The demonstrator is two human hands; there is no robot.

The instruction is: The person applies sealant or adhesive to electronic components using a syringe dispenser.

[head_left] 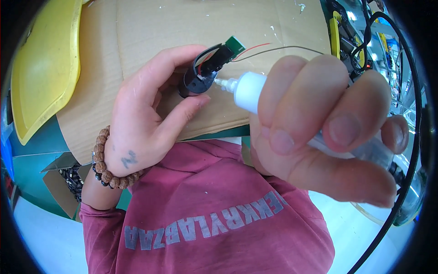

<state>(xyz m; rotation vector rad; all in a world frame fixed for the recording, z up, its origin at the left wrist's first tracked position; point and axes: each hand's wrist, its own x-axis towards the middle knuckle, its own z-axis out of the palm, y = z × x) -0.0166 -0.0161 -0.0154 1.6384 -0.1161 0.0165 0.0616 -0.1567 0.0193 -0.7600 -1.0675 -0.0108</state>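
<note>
Between the thumb and fingers of my left hand (145,109) is a black cylindrical housing (195,85), tilted with its open side up. A small green circuit board (234,46) sticks out at its upper right end. From beside the board, a thin red wire (255,47) and a black wire (287,47) run off to the right. My right hand (315,114) is wrapped round a white-capped glue bottle (250,91) with a clear body. Its narrow nozzle (223,83) points left and meets the housing's inner edge; whether glue is flowing I cannot tell.
Brown cardboard (150,23) covers the green table under my hands. A yellow tray (48,68) lies at the left. Below it stands a cardboard box (64,192) of small dark parts. A thick black cable (417,118) curves down the right side, near another yellow bin (335,34).
</note>
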